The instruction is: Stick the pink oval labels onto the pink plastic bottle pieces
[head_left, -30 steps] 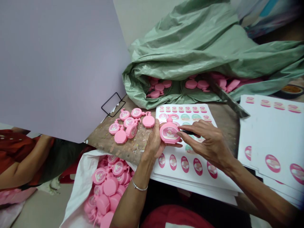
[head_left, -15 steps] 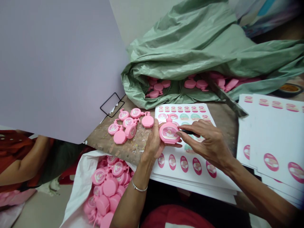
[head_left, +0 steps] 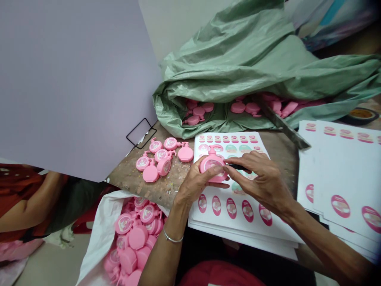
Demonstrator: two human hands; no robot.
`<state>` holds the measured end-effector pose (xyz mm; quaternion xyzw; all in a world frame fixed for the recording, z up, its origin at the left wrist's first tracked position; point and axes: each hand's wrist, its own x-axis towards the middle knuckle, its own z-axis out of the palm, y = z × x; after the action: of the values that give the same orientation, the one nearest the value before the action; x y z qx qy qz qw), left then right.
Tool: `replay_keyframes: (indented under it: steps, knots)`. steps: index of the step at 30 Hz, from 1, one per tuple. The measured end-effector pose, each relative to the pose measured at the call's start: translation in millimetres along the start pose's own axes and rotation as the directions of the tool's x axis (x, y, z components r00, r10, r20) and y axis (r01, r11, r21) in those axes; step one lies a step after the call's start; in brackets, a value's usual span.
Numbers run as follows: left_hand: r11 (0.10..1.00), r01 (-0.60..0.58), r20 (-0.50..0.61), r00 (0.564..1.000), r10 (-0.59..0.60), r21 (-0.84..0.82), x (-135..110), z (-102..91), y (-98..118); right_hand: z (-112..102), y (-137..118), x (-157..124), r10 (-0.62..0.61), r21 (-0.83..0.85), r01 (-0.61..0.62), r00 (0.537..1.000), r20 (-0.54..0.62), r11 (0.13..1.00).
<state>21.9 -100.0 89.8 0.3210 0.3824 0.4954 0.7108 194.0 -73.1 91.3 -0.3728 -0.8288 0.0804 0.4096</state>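
Gripping a pink bottle in the left hand, above the left part of the sticker sheets, with fingers behind and thumb laid across the front label. Pinching a slim dark tool between thumb and forefinger of the right hand, above the middle of the sticker sheets, with its tip mostly hidden by the fingers, perhaps touching the bottle. Seeing left of the sticker sheets a group of loose bottles on a worn table, and lower left of the sheets a white sack filled with more bottles. Facing, just beyond the sheets, a green sack with pink bottles showing in its mouth. Finding a metal bar beyond the sheets towards the right, another paper stack right of the sheets, and a co-worker's arm well to the left of them
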Motion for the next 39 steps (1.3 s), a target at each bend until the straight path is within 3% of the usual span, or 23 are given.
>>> replay_keyframes:
  steps: [3,6,8,11,14,16,18,20,22,24,26,27,28,30,33,36,39]
  knots:
    - [0.999,-0.004,-0.002,1.000,0.004,0.035,-3,-0.3,2,-7,7,1,-0.004,-0.185,0.008,1.000,0.026,0.983]
    - [0.999,0.019,-0.023,1.000,-0.018,0.044,-5,-0.3,2,-12,15,2,0.102,-0.313,-0.116,0.993,-0.063,0.943]
    - [0.998,0.038,-0.014,0.999,-0.037,0.050,-6,1.7,0,-9,16,2,0.188,-0.186,-0.198,0.980,-0.071,0.963]
    - [0.995,0.049,0.047,0.997,-0.054,0.091,-9,6.6,-7,10,13,2,0.261,0.081,-0.267,0.962,0.080,0.960]
    - [0.992,0.066,0.040,0.997,-0.071,0.109,-14,3.9,-14,30,24,2,0.343,0.143,-0.357,0.932,0.118,0.923]
    - [0.989,0.063,-0.045,0.997,-0.058,0.137,-18,-9.0,-16,37,42,4,0.405,0.134,-0.411,0.911,0.073,0.902]
    - [0.951,0.014,-0.228,0.972,0.060,0.308,-19,-31.7,-13,37,63,9,0.456,0.119,-0.456,0.889,0.028,0.882]
    - [0.799,0.000,-0.409,0.859,0.307,0.601,-19,-59.5,-7,36,82,22,0.478,0.054,-0.481,0.877,0.053,0.875]
    - [0.561,0.048,-0.418,0.720,0.554,0.827,-18,-84.0,0,42,94,44,0.455,-0.077,-0.449,0.879,0.143,0.890]
    - [0.303,0.092,-0.299,0.575,0.762,0.948,-17,-97.1,5,57,100,75,0.426,-0.188,-0.390,0.876,0.226,0.902]
    - [0.079,0.130,-0.128,0.428,0.895,0.988,-17,-96.4,5,81,102,110,0.400,-0.238,-0.344,0.881,0.251,0.908]
    - [-0.005,0.137,-0.048,0.379,0.924,0.990,-18,-92.0,3,95,103,128,0.384,-0.252,-0.322,0.885,0.264,0.913]
    - [-0.068,0.133,0.016,0.357,0.934,0.989,-20,-86.2,0,109,104,144,0.365,-0.264,-0.293,0.886,0.287,0.919]
    - [-0.137,0.085,0.098,0.362,0.927,0.987,-23,-74.6,-11,135,107,173,0.333,-0.281,-0.241,0.875,0.351,0.929]
    - [-0.098,-0.040,0.106,0.425,0.899,0.994,-25,-67.3,-28,159,112,197,0.315,-0.287,-0.201,0.842,0.437,0.937]
    - [0.098,-0.151,0.001,0.549,0.836,0.984,-25,-70.2,-37,161,114,202,0.322,-0.276,-0.215,0.838,0.441,0.937]
    - [0.359,-0.171,-0.158,0.671,0.724,0.918,-20,-70.6,-31,143,110,192,0.360,-0.246,-0.285,0.861,0.359,0.926]
